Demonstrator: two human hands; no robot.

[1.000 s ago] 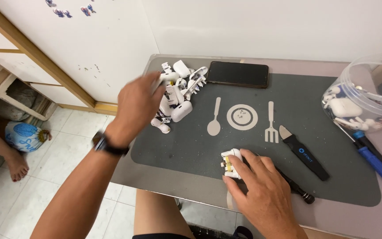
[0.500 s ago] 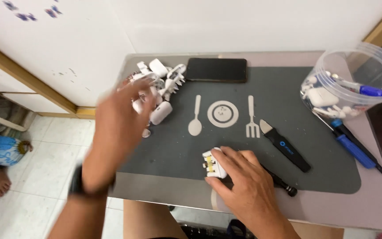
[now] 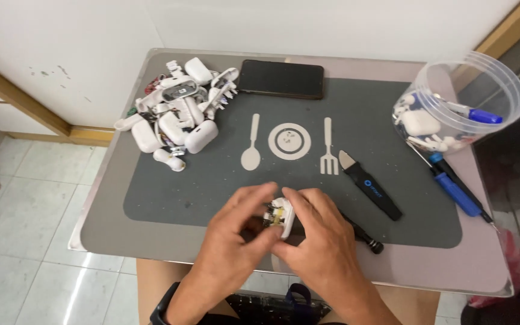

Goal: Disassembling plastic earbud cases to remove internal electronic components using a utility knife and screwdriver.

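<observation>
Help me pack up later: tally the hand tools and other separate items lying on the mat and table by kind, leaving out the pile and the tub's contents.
Blue-handled screwdriver: 1
Black pry tool: 1
Black-handled tool, partly under the right hand: 1
Black phone: 1
Clear plastic tub: 1
Small white opened case, held by both hands, left hand: 1
Total: 6

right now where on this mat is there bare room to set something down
Bare mat lies left of the hands, between the pile of white earbud cases and the left hand. Another patch sits on the grey mat right of the black pry tool, below the blue screwdriver. Crowded: the top-left pile, the clear tub corner, and around both hands, right hand included.
</observation>
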